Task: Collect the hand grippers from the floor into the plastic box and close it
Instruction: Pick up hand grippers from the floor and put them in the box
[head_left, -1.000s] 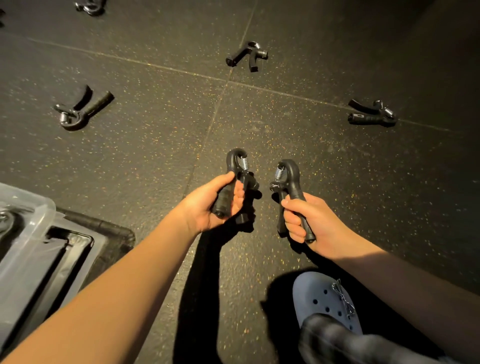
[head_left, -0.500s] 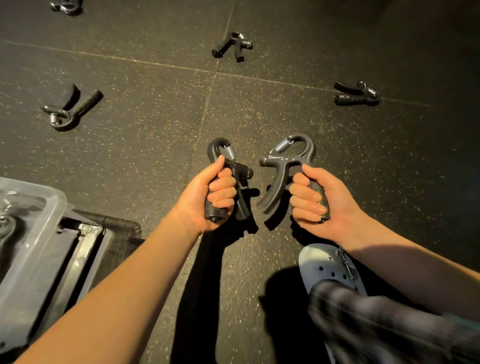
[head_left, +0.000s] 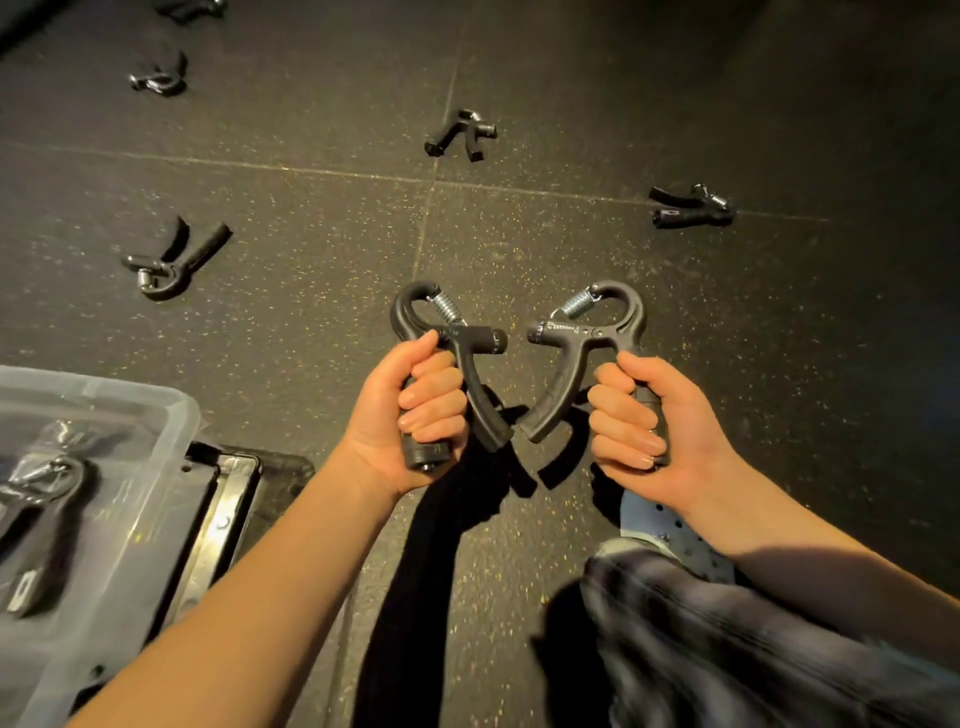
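My left hand is closed around one handle of a black hand gripper, held upright above the floor. My right hand grips a second black hand gripper the same way, and the two face each other. Several more hand grippers lie on the dark floor: one at the left, one far left at the back, one at the top middle and one at the right. The clear plastic box stands at the lower left with a gripper inside.
A black-rimmed lid or frame lies on the floor between the box and my left arm. My foot in a pale perforated clog and a plaid trouser leg are at the lower right. The floor is speckled rubber tile.
Both hands turned the grippers upright and lifted them towards the camera. The view shifted, so the box now shows more at the left.
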